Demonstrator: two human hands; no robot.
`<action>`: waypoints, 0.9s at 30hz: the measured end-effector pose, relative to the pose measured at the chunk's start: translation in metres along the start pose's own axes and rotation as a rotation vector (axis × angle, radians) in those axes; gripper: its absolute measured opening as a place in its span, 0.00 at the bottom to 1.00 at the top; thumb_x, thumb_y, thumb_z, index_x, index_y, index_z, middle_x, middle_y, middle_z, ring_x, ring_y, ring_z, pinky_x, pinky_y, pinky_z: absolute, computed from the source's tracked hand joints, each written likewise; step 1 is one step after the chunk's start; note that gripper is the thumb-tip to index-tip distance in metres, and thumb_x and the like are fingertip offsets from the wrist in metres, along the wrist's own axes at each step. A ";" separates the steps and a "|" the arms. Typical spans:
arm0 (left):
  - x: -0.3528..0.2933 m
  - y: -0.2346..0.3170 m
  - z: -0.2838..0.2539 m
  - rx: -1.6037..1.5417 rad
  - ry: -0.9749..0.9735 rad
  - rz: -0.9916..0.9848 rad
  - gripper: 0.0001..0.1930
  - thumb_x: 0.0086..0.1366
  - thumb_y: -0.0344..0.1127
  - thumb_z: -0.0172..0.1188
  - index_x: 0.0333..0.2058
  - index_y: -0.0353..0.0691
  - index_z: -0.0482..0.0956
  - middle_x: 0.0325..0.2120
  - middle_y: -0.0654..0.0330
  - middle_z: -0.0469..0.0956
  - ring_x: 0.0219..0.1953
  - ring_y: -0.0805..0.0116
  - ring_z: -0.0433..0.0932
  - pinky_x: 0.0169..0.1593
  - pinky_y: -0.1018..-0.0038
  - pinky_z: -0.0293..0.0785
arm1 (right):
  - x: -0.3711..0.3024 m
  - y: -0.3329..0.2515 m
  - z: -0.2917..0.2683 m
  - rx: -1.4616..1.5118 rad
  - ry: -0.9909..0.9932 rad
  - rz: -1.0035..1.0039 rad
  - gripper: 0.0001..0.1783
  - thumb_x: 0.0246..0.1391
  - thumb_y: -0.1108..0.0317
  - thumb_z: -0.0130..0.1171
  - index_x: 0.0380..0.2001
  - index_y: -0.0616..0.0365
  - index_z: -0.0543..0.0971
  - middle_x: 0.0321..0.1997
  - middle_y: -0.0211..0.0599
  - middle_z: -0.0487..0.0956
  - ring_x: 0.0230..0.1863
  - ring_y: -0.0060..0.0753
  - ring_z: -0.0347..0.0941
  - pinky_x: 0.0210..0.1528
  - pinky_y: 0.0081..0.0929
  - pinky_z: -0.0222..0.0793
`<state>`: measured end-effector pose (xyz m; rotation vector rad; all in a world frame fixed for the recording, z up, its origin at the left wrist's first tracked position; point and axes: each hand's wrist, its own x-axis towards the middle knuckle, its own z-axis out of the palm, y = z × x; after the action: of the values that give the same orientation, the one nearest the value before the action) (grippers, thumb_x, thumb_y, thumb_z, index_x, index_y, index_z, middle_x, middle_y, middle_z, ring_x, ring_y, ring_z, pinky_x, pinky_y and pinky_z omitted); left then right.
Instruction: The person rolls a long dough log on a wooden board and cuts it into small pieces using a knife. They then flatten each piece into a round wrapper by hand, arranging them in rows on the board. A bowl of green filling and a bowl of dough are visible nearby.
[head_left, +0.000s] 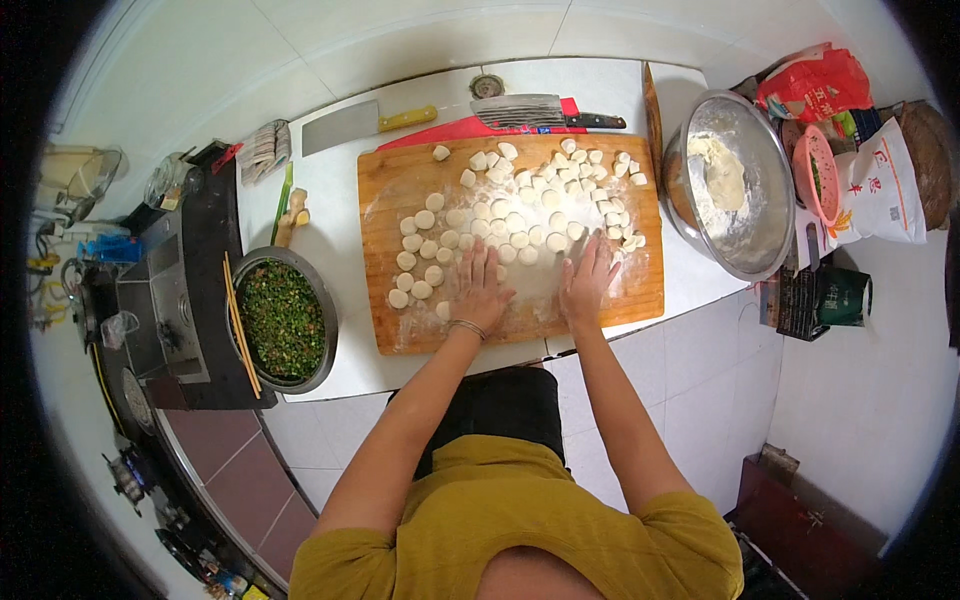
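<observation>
Many small round dough pieces lie on a floured wooden cutting board. Those on the left look like flattened discs; the ones at the back right are stubbier lumps. My left hand, a bracelet at its wrist, is palm down at the near middle of the board, fingers spread beside several pieces. To its right, my right hand also lies flat, fingers extended, with its tips by the dough pieces. Whether a piece is under either palm is hidden.
Behind the board are a yellow-handled cleaver and a dark-handled knife. A bowl of chopped green filling with chopsticks stands left. On the right are a metal bowl with dough, a pink basket and bags.
</observation>
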<state>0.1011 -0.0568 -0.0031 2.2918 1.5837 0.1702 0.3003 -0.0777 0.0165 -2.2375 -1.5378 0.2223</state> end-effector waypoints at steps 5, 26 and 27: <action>0.005 0.006 -0.017 0.065 -0.031 -0.030 0.48 0.56 0.63 0.55 0.67 0.46 0.45 0.69 0.53 0.38 0.70 0.52 0.37 0.65 0.43 0.39 | -0.007 -0.002 0.004 -0.142 -0.054 0.053 0.39 0.57 0.55 0.51 0.66 0.63 0.53 0.71 0.55 0.50 0.72 0.56 0.41 0.67 0.66 0.28; 0.011 -0.030 -0.051 0.057 0.343 0.037 0.31 0.56 0.39 0.57 0.60 0.47 0.64 0.62 0.52 0.59 0.62 0.49 0.57 0.59 0.44 0.52 | 0.063 -0.093 0.007 0.057 0.065 -0.113 0.38 0.52 0.67 0.55 0.64 0.66 0.55 0.67 0.64 0.53 0.69 0.60 0.48 0.69 0.46 0.45; 0.025 -0.031 -0.062 0.046 0.346 0.071 0.31 0.56 0.39 0.58 0.60 0.46 0.65 0.60 0.52 0.61 0.61 0.50 0.60 0.58 0.46 0.55 | 0.081 -0.091 0.013 0.079 0.072 -0.206 0.36 0.51 0.67 0.55 0.63 0.64 0.58 0.63 0.62 0.58 0.65 0.60 0.53 0.66 0.46 0.49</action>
<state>0.0650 -0.0109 0.0420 2.4569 1.6786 0.5813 0.2487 0.0281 0.0513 -1.9882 -1.6761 0.1377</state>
